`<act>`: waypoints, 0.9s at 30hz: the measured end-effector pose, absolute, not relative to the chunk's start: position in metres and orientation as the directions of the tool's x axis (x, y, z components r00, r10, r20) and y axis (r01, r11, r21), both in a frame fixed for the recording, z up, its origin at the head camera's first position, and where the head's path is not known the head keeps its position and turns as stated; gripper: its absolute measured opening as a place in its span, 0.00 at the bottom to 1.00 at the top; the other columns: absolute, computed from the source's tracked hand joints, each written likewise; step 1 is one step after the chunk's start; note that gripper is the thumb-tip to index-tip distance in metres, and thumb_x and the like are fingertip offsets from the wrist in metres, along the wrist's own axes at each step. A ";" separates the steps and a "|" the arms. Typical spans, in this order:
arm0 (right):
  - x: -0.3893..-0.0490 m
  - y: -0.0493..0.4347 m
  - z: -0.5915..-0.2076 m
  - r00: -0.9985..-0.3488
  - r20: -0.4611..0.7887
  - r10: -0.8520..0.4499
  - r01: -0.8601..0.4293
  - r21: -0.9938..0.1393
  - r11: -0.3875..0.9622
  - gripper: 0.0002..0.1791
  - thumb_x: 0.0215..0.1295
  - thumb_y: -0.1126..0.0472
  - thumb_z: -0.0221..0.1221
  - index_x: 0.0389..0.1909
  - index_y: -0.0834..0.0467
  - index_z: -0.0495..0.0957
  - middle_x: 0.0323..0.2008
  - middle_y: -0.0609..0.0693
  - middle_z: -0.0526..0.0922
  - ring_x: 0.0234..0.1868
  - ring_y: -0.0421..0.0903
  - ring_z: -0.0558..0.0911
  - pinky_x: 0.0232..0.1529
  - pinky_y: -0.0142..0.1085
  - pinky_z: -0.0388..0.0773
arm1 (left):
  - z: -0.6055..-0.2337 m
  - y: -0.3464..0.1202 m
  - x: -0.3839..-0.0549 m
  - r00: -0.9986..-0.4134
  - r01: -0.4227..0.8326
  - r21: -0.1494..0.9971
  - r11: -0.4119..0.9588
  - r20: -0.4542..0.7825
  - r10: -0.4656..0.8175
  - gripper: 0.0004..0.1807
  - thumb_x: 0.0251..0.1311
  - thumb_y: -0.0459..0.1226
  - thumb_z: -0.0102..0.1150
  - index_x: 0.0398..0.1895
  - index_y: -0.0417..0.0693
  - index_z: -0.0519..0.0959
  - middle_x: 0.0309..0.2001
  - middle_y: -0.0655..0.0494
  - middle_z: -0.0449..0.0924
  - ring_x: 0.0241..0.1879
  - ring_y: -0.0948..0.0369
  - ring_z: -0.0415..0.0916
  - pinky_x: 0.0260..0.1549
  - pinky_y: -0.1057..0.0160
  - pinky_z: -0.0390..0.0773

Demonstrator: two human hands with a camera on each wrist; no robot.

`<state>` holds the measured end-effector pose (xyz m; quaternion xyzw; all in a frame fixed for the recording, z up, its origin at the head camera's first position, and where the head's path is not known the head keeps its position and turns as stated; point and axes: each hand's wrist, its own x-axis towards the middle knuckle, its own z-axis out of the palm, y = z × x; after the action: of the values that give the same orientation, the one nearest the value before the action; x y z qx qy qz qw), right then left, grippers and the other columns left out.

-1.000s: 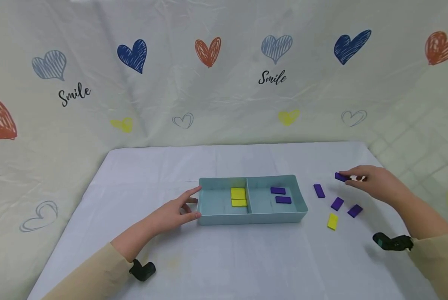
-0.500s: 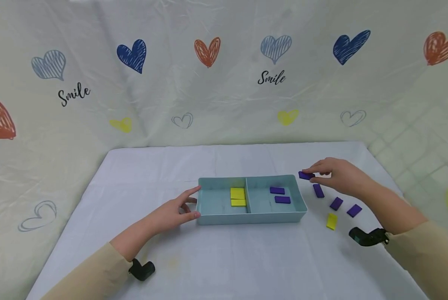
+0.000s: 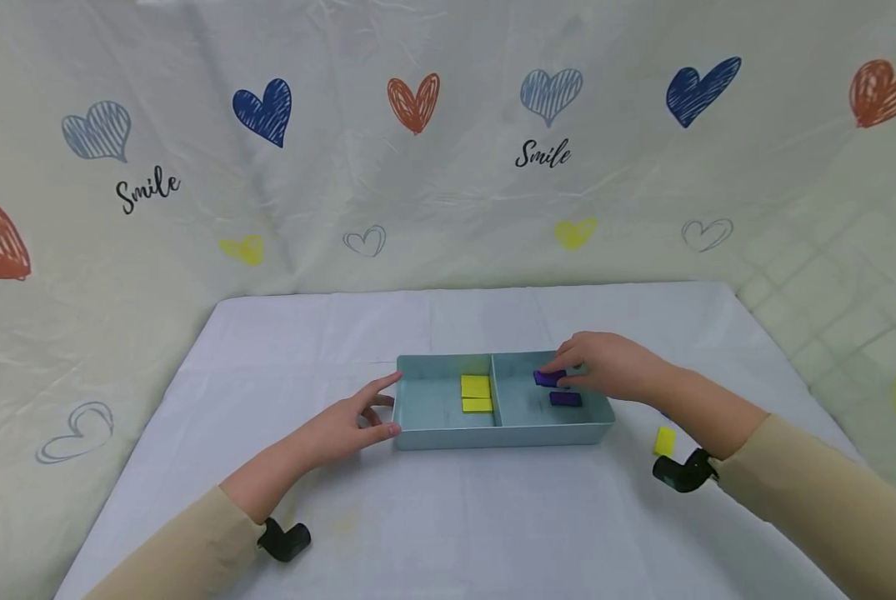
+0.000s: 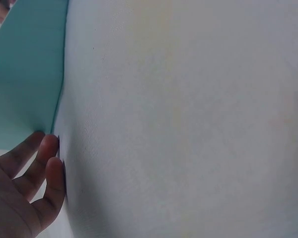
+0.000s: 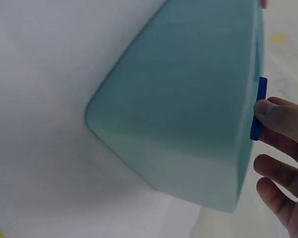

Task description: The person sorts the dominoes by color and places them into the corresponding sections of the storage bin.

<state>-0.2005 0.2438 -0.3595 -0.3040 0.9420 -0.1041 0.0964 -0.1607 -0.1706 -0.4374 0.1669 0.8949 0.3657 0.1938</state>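
Note:
In the head view, a light blue-green tray [image 3: 448,439] has two compartments. My left hand [image 3: 342,429] rests against its left end, the fingertips touching the outer wall. Over the right compartment, my right hand [image 3: 605,364] pinches a small purple block [image 3: 548,379] between thumb and fingers. The right wrist view shows that block [image 5: 261,89] at the tray's rim height from this angle. Another purple block [image 3: 565,399] lies in the right compartment, nearer the front; the one behind it is hidden. Two yellow blocks [image 3: 476,387] lie in the left compartment beside the divider.
On the white-covered table [image 3: 448,517], a yellow block [image 3: 663,441] lies right of the tray, near the right wrist camera [image 3: 683,471]. The right forearm covers the loose purple blocks there almost wholly. A curtain with printed hearts [image 3: 413,104] hangs behind the table.
My right hand has carried the purple block leftward from the table's right side to over the tray's right compartment. My left hand and the tray have stayed put.

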 end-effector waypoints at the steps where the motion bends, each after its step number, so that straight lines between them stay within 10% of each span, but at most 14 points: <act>1: -0.201 0.242 -0.362 -0.789 -0.134 -0.600 -0.560 -0.246 0.791 0.16 0.62 0.58 0.68 0.51 0.44 0.86 0.46 0.41 0.84 0.51 0.47 0.80 0.51 0.47 0.78 | -0.437 -0.170 -0.161 -0.869 0.157 0.719 0.677 -0.226 0.441 0.44 0.61 0.59 0.62 0.75 0.85 0.48 0.64 0.59 0.72 0.48 0.65 0.74 0.40 0.59 0.76; 27: -0.219 0.218 -0.408 -0.677 -0.162 -0.718 -0.711 -0.109 0.695 0.16 0.62 0.60 0.68 0.51 0.49 0.86 0.36 0.41 0.84 0.33 0.37 0.76 0.38 0.33 0.78 | -0.438 -0.169 -0.162 -0.873 0.144 0.720 0.679 -0.231 0.430 0.43 0.62 0.58 0.63 0.75 0.85 0.48 0.64 0.59 0.72 0.47 0.65 0.75 0.39 0.59 0.76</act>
<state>-0.2194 0.2181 -0.4079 -0.3899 0.9156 -0.0183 0.0963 -0.1619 -0.1694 -0.4382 0.1602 0.8952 0.3674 0.1947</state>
